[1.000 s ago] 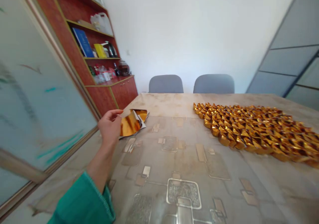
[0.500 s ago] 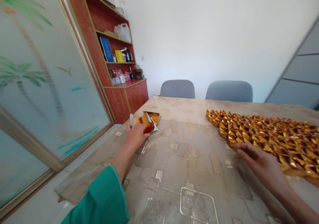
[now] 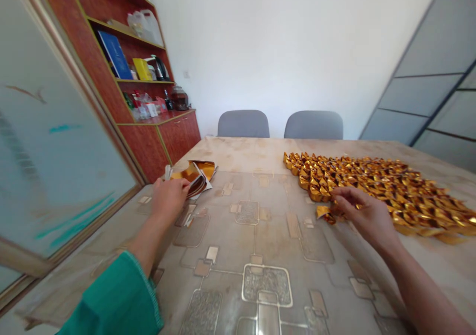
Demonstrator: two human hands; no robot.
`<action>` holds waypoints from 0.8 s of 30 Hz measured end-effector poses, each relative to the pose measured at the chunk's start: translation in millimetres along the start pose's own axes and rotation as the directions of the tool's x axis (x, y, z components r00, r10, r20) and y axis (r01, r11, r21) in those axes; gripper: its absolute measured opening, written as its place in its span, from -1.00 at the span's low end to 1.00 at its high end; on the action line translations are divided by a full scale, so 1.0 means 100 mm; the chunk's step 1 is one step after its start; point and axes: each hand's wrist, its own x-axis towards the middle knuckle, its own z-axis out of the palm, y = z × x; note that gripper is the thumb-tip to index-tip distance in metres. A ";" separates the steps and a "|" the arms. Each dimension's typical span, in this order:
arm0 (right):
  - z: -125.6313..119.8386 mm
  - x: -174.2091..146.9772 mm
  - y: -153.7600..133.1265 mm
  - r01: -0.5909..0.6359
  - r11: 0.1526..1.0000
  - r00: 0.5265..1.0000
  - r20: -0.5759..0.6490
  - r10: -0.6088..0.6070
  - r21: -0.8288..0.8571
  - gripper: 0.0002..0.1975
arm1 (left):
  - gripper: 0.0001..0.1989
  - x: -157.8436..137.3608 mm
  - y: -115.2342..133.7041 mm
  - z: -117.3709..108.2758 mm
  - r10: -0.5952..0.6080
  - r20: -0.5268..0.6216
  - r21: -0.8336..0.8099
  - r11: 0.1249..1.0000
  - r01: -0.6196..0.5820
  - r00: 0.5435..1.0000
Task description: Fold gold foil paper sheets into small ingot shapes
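My left hand [image 3: 169, 196] is at the stack of gold foil paper [image 3: 204, 168] on the left of the table, its fingers closed on the near edge of the sheets. The stack is curled, with white backing showing at its edges. My right hand [image 3: 366, 218] is closed in a pinch beside a small folded gold foil piece [image 3: 324, 213], which appears held at its fingertips; the exact contact is partly hidden. Just beyond are close rows of folded gold foil pieces [image 3: 375, 176], spread across the right side of the table.
A patterned cover lies on the table [image 3: 256, 245]. Two grey chairs [image 3: 243, 123] stand at the far edge. On the left are a red-brown shelf cabinet [image 3: 178, 136] with bottles and a kettle, and a frosted glass panel [image 3: 67, 166].
The view has turned right. My left fingers have drawn back toward the stack's near edge. A separate folded foil piece now shows at my right fingertips, in front of the rows.
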 end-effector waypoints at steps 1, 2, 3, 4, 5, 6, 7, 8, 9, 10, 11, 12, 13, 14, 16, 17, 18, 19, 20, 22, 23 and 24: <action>-0.02 0.00 -0.01 0.000 1.000 1.000 0.022 0.000 -0.012 -0.73 | -0.67 0.01 -0.01 -0.01 -0.009 -0.003 0.005 1.000 0.009 1.000; -0.03 0.00 -0.02 0.012 1.000 0.998 0.055 -0.011 -0.024 -0.73 | -0.66 0.02 -0.02 -0.01 -0.016 -0.005 0.010 1.000 0.016 1.000; -0.04 0.00 -0.03 0.035 0.999 0.994 0.104 -0.032 -0.034 -0.74 | -0.64 0.03 -0.03 -0.01 -0.020 -0.009 0.024 0.999 0.021 1.000; -0.05 -0.01 -0.04 0.068 0.997 0.985 0.161 -0.060 -0.046 -0.76 | -0.62 0.03 -0.03 -0.02 -0.017 -0.014 0.049 0.999 0.018 1.000; -0.04 -0.01 -0.04 0.108 0.992 0.971 0.220 -0.092 -0.059 -0.77 | -0.59 0.03 -0.04 -0.02 -0.015 -0.018 0.075 0.997 0.016 1.000; -0.04 -0.02 -0.04 0.147 0.986 0.955 0.271 -0.122 -0.077 -0.80 | -0.57 0.03 -0.05 -0.03 -0.012 -0.021 0.103 0.995 0.014 1.000; -0.03 -0.03 -0.04 0.182 0.978 0.939 0.312 -0.143 -0.101 -0.81 | -0.54 0.03 -0.05 -0.03 -0.011 -0.026 0.129 0.992 0.014 1.000; -0.01 -0.03 -0.02 0.209 0.969 0.928 0.340 -0.154 -0.132 -0.82 | -0.53 0.02 -0.05 -0.05 -0.010 -0.029 0.148 0.989 0.014 1.000; 0.00 -0.04 0.00 0.231 0.959 0.919 0.360 -0.158 -0.167 -0.80 | -0.51 0.01 -0.05 -0.06 -0.008 -0.032 0.161 0.987 0.013 0.999; 0.01 -0.04 0.02 0.247 0.947 0.912 0.378 -0.157 -0.203 -0.77 | -0.51 0.01 -0.06 -0.08 -0.006 -0.036 0.170 0.985 0.012 0.999; 0.02 -0.04 0.04 0.259 0.936 0.907 0.393 -0.151 -0.240 -0.75 | -0.50 0.00 -0.06 -0.10 -0.004 -0.041 0.174 0.985 0.012 0.999; 0.03 -0.04 0.05 0.271 0.921 0.903 0.405 -0.144 -0.278 -0.74 | -0.50 0.00 -0.06 -0.12 -0.007 -0.049 0.176 0.984 0.016 0.999; 0.03 -0.04 0.06 0.285 0.905 0.900 0.413 -0.140 -0.315 -0.75 | -0.50 -0.01 -0.06 -0.14 -0.017 -0.058 0.177 0.984 0.027 0.998; 0.03 -0.04 0.06 0.297 0.887 0.900 0.414 -0.136 -0.355 -0.77 | -0.49 -0.01 -0.06 -0.15 -0.032 -0.071 0.179 0.983 0.044 0.997; 0.03 -0.02 0.04 0.310 0.843 0.909 0.396 -0.128 -0.440 -0.83 | -0.47 -0.01 -0.06 -0.17 -0.070 -0.101 0.183 0.979 0.088 0.992; 0.03 -0.01 0.03 0.311 0.819 0.916 0.381 -0.124 -0.482 -0.85 | -0.47 -0.01 -0.06 -0.18 -0.085 -0.117 0.182 0.978 0.106 0.990; 0.03 0.00 0.01 0.308 0.796 0.924 0.363 -0.120 -0.522 -0.86 | -0.47 -0.01 -0.06 -0.18 -0.098 -0.130 0.178 0.977 0.120 0.987; 0.04 0.01 0.00 0.302 0.775 0.931 0.345 -0.117 -0.555 -0.87 | -0.47 -0.01 -0.06 -0.18 -0.105 -0.140 0.173 0.977 0.129 0.985; 0.04 0.03 0.00 0.296 0.758 0.938 0.328 -0.114 -0.581 -0.86 | -0.48 -0.01 -0.06 -0.18 -0.110 -0.147 0.166 0.977 0.134 0.983; 0.06 0.07 0.01 0.283 0.740 0.946 0.303 -0.113 -0.610 -0.85 | -0.49 0.00 -0.06 -0.18 -0.123 -0.161 0.152 0.977 0.148 0.979; 0.07 0.10 0.02 0.278 0.736 0.949 0.293 -0.113 -0.617 -0.84 | -0.49 0.00 -0.06 -0.17 -0.132 -0.170 0.145 0.977 0.157 0.977; 0.07 0.12 0.02 0.274 0.735 0.952 0.286 -0.113 -0.621 -0.84 | -0.49 0.00 -0.07 -0.17 -0.140 -0.183 0.136 0.977 0.166 0.973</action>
